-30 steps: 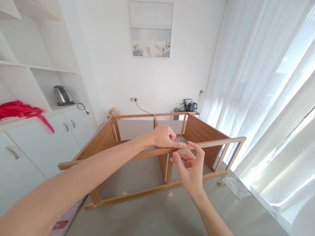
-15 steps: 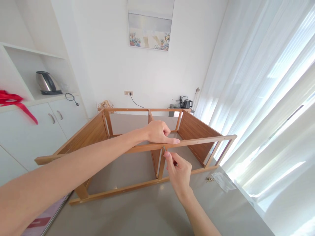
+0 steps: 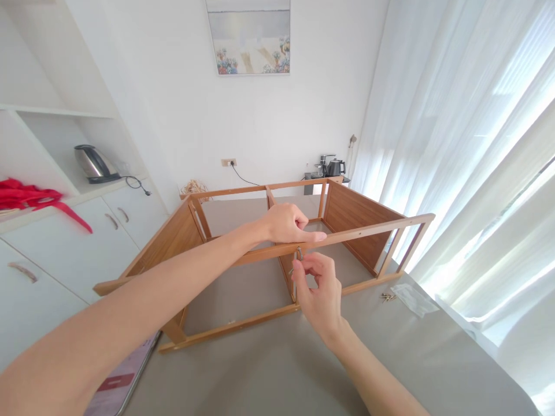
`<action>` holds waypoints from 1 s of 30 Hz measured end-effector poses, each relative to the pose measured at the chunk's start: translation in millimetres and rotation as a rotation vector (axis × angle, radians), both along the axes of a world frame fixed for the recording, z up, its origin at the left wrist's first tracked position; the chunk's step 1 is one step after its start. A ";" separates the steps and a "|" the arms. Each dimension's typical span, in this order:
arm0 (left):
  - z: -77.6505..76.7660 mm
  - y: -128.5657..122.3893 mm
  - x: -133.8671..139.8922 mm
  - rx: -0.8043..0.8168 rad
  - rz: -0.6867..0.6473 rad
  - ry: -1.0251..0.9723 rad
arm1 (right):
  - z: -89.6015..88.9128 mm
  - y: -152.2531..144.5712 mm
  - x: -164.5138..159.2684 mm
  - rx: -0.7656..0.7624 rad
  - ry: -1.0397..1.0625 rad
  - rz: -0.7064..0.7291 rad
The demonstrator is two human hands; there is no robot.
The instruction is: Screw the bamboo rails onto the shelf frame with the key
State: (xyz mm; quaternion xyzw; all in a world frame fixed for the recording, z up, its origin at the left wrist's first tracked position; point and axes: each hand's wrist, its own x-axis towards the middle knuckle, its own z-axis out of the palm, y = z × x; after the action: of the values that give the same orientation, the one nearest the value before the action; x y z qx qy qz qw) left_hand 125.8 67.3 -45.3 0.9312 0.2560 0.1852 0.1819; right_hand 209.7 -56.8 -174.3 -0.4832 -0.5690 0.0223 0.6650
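A wooden frame (image 3: 373, 232) with slatted or panelled sides lies on a grey table (image 3: 269, 370). My left hand (image 3: 288, 224) rests on its near upper rail, fingers curled behind and thumb stretched along the top. Just below, my right hand (image 3: 318, 289) pinches a small metal hex key (image 3: 300, 254) between thumb and fingers. The key's upper end meets the rail's near face where the middle upright joins it. Part of the key is hidden by my fingers.
Several brass-coloured screws (image 3: 388, 297) lie beside a clear plastic bag (image 3: 415, 299) on the table's right. A flat pink-printed item (image 3: 125, 375) is at the lower left. Behind stand a coffee maker (image 3: 327, 164), white cabinets (image 3: 87, 231) and a kettle (image 3: 93, 163); curtains hang right.
My view has shifted, so the frame sits turned and a little to the right. My right hand has changed its grip around the hex key; the left hand stays on the rail.
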 end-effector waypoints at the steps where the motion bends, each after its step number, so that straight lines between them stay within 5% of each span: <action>1: 0.5 -0.5 -0.1 -0.004 0.001 0.006 | -1.6 0.4 -0.4 0.012 0.001 0.018; 15: 1.0 -1.1 -0.1 -0.041 0.026 0.033 | 10.3 0.5 10.4 0.079 -0.154 0.138; 23: 6.7 -0.4 -1.6 -0.105 0.003 0.069 | 30.0 3.8 11.9 0.127 -0.224 -0.079; 30: 9.1 0.7 -1.3 -0.128 -0.023 0.071 | 42.2 2.5 17.6 0.052 -0.026 -0.069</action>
State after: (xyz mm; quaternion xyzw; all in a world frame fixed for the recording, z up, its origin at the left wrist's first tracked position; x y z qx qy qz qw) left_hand 124.5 68.0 -36.2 0.9265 0.2628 0.1334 0.2340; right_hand 227.2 -54.3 -132.1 -0.4853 -0.5612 -0.0216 0.6701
